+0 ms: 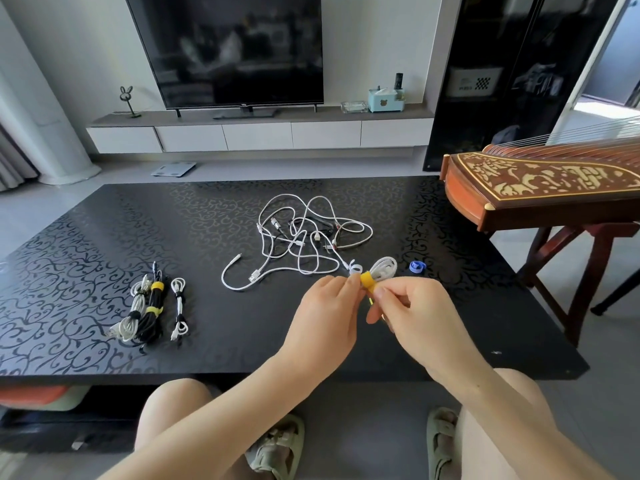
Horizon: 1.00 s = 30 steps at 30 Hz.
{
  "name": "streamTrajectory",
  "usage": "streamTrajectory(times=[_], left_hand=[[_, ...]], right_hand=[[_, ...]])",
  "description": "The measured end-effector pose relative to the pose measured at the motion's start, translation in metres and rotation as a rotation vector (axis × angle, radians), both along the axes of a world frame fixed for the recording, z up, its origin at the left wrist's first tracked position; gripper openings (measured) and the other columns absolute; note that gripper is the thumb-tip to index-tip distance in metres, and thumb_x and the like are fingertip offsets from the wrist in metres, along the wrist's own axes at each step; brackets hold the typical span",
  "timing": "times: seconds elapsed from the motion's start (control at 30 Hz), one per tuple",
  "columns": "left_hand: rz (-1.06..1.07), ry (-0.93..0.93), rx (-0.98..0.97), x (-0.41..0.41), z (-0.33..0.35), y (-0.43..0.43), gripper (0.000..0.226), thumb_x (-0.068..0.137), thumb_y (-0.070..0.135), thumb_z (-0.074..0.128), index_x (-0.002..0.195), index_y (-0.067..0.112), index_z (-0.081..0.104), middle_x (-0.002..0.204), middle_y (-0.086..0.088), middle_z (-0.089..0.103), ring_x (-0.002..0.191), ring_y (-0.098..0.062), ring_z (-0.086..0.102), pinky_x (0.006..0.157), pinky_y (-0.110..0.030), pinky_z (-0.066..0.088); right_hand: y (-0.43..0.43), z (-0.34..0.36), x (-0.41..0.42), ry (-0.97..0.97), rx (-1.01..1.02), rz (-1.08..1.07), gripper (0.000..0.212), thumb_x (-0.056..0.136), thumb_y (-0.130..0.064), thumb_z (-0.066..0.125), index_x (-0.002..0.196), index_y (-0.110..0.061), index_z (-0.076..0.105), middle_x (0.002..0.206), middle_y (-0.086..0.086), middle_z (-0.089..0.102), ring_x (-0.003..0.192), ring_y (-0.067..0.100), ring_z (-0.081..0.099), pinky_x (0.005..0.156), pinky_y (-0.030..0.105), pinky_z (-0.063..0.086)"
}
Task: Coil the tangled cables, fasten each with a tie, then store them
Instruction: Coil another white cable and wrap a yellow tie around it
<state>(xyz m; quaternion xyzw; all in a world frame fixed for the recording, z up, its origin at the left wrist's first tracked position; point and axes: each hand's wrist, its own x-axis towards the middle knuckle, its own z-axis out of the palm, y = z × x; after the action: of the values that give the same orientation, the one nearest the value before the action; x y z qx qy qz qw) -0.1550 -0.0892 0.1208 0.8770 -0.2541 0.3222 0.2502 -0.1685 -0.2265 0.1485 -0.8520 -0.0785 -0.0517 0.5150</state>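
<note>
Counter (450, 306): black, glossy, with duller scroll pattern.
Tangled cables (304, 237): white, smooth plastic-looking sheath, slight sheen.
Coiled cable (384, 268): same white plastic look.
Yellow tie (366, 279): matt, cloth-like strap.
Blue tie roll (416, 266): matt, cloth-like.
Zither (540, 199): lacquered wood, glossy, pale inlay.
TV screen (228, 46): glossy, reflective.

A dark television (225, 46) faces the patterned table (86, 237) — a wooden zither (540, 188) stands at its right.

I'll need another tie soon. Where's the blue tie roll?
Head view: the blue tie roll lies on the black table, right of centre, beside the white coil being tied.
</note>
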Motion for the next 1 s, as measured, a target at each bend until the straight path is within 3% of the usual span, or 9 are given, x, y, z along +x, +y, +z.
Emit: streamTrajectory(times=[0.1,0.2,0.27,0.4,0.5,0.57,0.7,0.87,1.0], left_hand=[[-0.011,0.048,0.032,-0.002,0.000,0.001,0.029,0.072,-0.015,0.066,0.101,-0.011,0.066,0.065,-0.009,0.059,0.056,-0.029,0.056,0.052,-0.032,0.051],[-0.023,0.008,0.006,-0.004,0.000,0.000,0.031,0.075,-0.008,0.061,0.105,-0.010,0.065,0.063,-0.006,0.058,0.053,-0.023,0.052,0.048,-0.031,0.049],[-0.015,-0.036,0.021,-0.004,-0.001,0.001,0.033,0.072,-0.010,0.065,0.105,-0.011,0.066,0.061,-0.005,0.058,0.051,-0.022,0.050,0.045,-0.031,0.048],[0.061,-0.098,0.103,-0.006,-0.004,-0.004,0.042,0.064,-0.015,0.071,0.106,-0.013,0.065,0.064,-0.006,0.061,0.052,-0.022,0.053,0.046,-0.028,0.047],[0.050,-0.167,0.064,-0.005,-0.002,-0.007,0.021,0.074,-0.010,0.067,0.095,-0.007,0.071,0.065,-0.003,0.062,0.053,-0.020,0.050,0.051,-0.029,0.047],[-0.002,-0.128,-0.048,-0.007,0.001,-0.007,0.009,0.080,-0.006,0.066,0.084,-0.001,0.072,0.063,-0.001,0.061,0.053,-0.020,0.048,0.053,-0.027,0.044],[-0.106,0.004,-0.223,-0.010,0.006,-0.006,0.015,0.083,0.002,0.067,0.068,0.002,0.069,0.054,-0.004,0.054,0.050,-0.022,0.045,0.050,-0.028,0.039],[-0.215,0.035,-0.157,-0.004,-0.001,-0.005,0.026,0.078,-0.002,0.070,0.056,0.002,0.058,0.053,-0.005,0.050,0.051,-0.022,0.045,0.048,-0.029,0.039],[-0.197,-0.025,0.119,0.006,-0.015,0.004,0.011,0.071,-0.011,0.070,0.076,-0.001,0.071,0.063,-0.005,0.061,0.055,-0.022,0.049,0.049,-0.031,0.043]], right_hand=[[-0.003,0.005,0.001,0.177,0.250,0.037,0.031,0.093,0.000,0.047,0.071,0.000,0.069,0.053,0.007,0.051,0.051,0.011,0.039,0.050,0.020,0.032],[-0.004,0.009,0.000,0.206,0.298,0.069,0.026,0.091,0.001,0.049,0.079,0.000,0.072,0.074,0.032,0.056,0.058,0.015,0.040,0.050,0.021,0.034],[-0.004,0.008,0.000,0.190,0.284,0.077,0.024,0.093,-0.004,0.052,0.079,-0.003,0.073,0.073,0.028,0.059,0.056,0.012,0.042,0.051,0.021,0.036],[0.000,0.000,0.002,0.140,0.291,0.036,0.029,0.094,-0.010,0.055,0.069,-0.005,0.069,0.048,-0.003,0.049,0.048,0.007,0.038,0.050,0.022,0.034],[0.000,-0.002,0.006,0.120,0.412,0.004,0.022,0.090,-0.013,0.062,0.072,-0.004,0.071,0.057,0.008,0.057,0.048,0.010,0.038,0.047,0.022,0.032],[-0.004,0.000,0.008,0.155,0.484,0.035,0.015,0.080,-0.019,0.072,0.070,-0.008,0.073,0.057,0.006,0.062,0.047,0.011,0.039,0.044,0.020,0.032],[-0.012,0.000,0.013,0.215,0.498,0.131,0.023,0.053,-0.038,0.080,0.053,-0.019,0.066,0.044,-0.005,0.049,0.039,0.006,0.036,0.039,0.017,0.028],[-0.017,-0.009,0.016,0.234,0.423,0.216,0.030,0.061,-0.041,0.076,0.043,-0.025,0.058,0.045,-0.012,0.034,0.043,0.007,0.025,0.042,0.018,0.021],[-0.015,-0.026,0.015,0.294,0.453,0.080,0.039,0.067,-0.040,0.075,0.044,-0.024,0.048,0.044,-0.009,0.037,0.039,0.005,0.029,0.039,0.016,0.026]])
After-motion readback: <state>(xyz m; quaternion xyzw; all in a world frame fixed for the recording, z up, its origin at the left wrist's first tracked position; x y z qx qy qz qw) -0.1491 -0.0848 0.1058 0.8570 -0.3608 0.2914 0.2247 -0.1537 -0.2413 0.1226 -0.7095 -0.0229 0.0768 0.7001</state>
